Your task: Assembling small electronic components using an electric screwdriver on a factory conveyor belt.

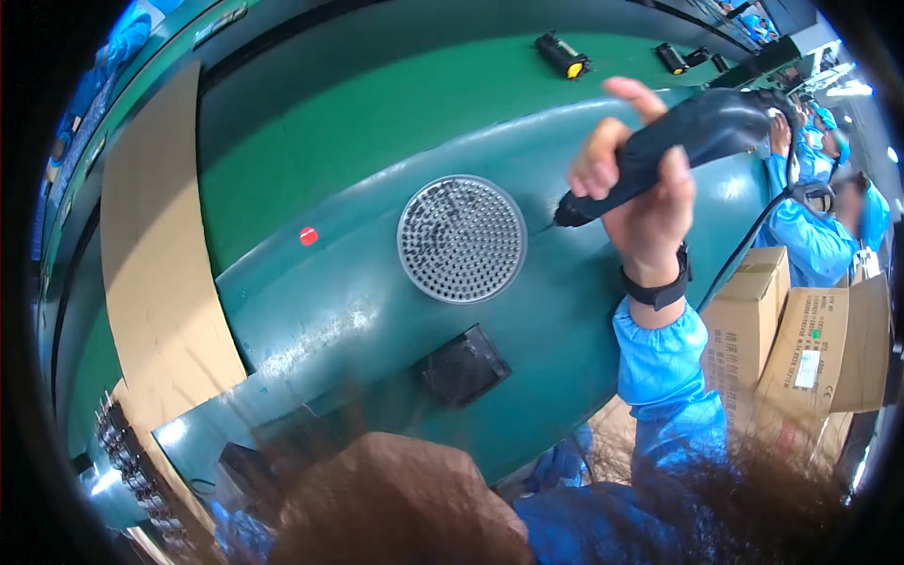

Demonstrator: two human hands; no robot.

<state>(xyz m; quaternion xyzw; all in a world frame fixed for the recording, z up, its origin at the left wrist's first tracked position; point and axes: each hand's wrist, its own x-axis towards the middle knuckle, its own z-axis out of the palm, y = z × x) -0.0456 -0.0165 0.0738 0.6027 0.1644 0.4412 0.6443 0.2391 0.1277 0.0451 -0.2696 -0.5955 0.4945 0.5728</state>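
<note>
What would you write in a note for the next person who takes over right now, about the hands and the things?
Right hand: raised and closed around a dark electric screwdriver, its tip pointing left toward the round perforated tray of screws.
Left hand: not in view.
The tray lies on the teal bench. A small black pad lies nearer the person, and a red dot shows to the left.
Black and yellow parts sit on the green belt beyond.
Cardboard boxes stand to the right.
Done: screwdriver is in hand.
Left: the tip has not reached the tray; no screw can be seen on it.
</note>
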